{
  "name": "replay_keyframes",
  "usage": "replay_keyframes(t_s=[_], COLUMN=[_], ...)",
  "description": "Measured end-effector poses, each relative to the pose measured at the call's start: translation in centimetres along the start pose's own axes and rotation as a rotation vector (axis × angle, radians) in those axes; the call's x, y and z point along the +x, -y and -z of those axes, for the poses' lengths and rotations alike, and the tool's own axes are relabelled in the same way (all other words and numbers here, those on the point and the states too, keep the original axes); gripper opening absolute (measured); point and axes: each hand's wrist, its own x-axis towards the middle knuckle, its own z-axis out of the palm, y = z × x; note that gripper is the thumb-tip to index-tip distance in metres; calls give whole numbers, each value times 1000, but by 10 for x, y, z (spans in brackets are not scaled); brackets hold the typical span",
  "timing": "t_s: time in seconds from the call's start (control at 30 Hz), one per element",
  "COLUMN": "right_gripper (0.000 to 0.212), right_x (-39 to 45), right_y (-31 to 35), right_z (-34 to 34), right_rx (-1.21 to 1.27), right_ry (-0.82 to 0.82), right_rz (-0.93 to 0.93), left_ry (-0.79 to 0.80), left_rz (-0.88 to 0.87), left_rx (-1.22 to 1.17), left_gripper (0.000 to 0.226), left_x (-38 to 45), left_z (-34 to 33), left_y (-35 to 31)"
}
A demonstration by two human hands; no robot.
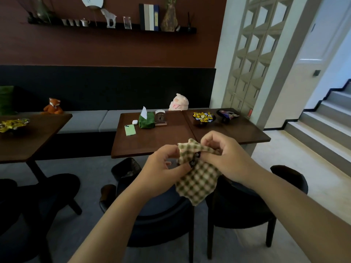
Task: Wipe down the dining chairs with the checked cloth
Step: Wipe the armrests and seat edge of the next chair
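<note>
**Checked cloth held in both hands above the dining chairs**

Green-and-cream checked cloth (pixel 197 175) is pinched at its upper edge by both hands, in the air in front of the person. The left hand (pixel 163 168) grips the cloth's left side between thumb and curled fingers; the right hand (pixel 224 158) has its fingers curled round the bunched top corner. Dark-painted nails show where the fingertips meet the fabric. The lower part of the cloth hangs free in a loose flap, touching no furniture.

Directly below the hands stands a dark dining chair (pixel 161 209) with a curved back and padded seat; a second dark chair (pixel 245 204) stands just beside it to the right. Part of a third chair (pixel 38 196) shows at lower left.

Beyond the hands lies a brown wooden table (pixel 161 143), carrying a green phone (pixel 130 130), a small white earbud case (pixel 134 122), a green tissue holder (pixel 146 120) and a small wooden stand (pixel 160 118). The adjoining table surface on the right bears a bowl of wrapped sweets (pixel 203 117) and a second dark dish (pixel 226 113). Behind the tables runs a grey-cushioned bench (pixel 85 120) with an orange fox toy (pixel 53 106) and a pink plush toy (pixel 179 102). A wall shelf (pixel 114 25) with ornaments hangs above, and steps (pixel 326 118) rise at right.
</note>
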Motion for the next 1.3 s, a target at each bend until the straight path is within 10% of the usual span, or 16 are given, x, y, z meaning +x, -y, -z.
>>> replay_keyframes(t_s=[0.13, 0.53, 0.67, 0.83, 1.07, 1.23, 1.3], right_gripper=[14, 10, 13, 50, 16, 50, 42], right_x=[0, 11, 14, 14, 30, 24, 21], right_y=[-1, -3, -9, -24, -24, -21, -60], right_z=[10, 21, 25, 18, 54, 85, 58], right_rx=[75, -47, 23, 304, -602, 739, 441], right_ry=[27, 164, 186, 224, 239, -88, 73], right_rz=[-37, 34, 38, -185, -11, -263, -423], left_ry=[-52, -86, -133, -197, -408, -409, -377], left_rz=[-41, 33, 45, -2, -16, 66, 107], left_rx=[4, -307, -290, -265, -95, -197, -223], left_gripper=[8, 50, 28, 21, 16, 10, 10], left_x=[3, 10, 17, 20, 29, 27, 28], left_z=[-2, -9, -14, -19, -31, -35, -41], left_y=[5, -13, -17, -18, -9, 1, 7])
